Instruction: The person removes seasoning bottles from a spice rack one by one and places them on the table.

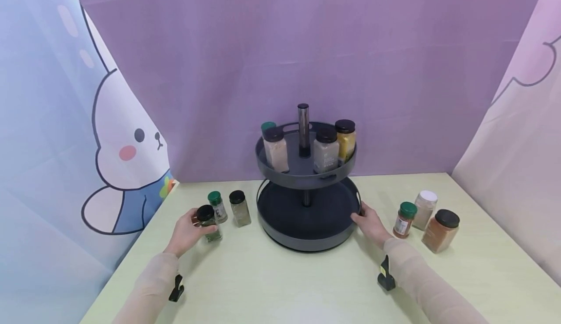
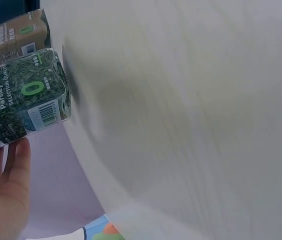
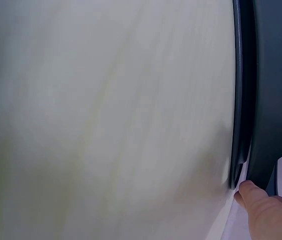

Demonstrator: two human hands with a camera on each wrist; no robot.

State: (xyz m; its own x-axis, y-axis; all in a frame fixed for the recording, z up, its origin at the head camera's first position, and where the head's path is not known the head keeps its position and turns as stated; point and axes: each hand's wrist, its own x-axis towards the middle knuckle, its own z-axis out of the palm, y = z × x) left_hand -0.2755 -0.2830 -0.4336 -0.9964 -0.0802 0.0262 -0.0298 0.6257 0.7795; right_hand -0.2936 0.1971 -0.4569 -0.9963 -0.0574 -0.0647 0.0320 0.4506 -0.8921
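My left hand (image 1: 187,232) grips a black-lidded jar of chopped parsley (image 1: 212,231), its thumb and fingers on opposite sides; the left wrist view shows the jar's label (image 2: 28,97) and the hand (image 2: 6,192) under it. At the right side of a dark two-tier round rack (image 1: 307,243), my right hand (image 1: 372,224) holds the lower tier's rim, thumb outside near the handle cutout. In the right wrist view the hand (image 3: 273,212) pinches the rack's edge (image 3: 278,100). The lower tier is bare; several jars stand on the upper tier (image 1: 302,181).
A green-lidded jar (image 1: 219,210) and a black-lidded jar (image 1: 241,213) stand left of the rack. On the right are a green-lidded jar (image 1: 402,224), a white-lidded jar (image 1: 422,214) and an orange-brown jar (image 1: 438,234). A purple curtain (image 1: 219,70) hangs behind the table (image 1: 271,285).
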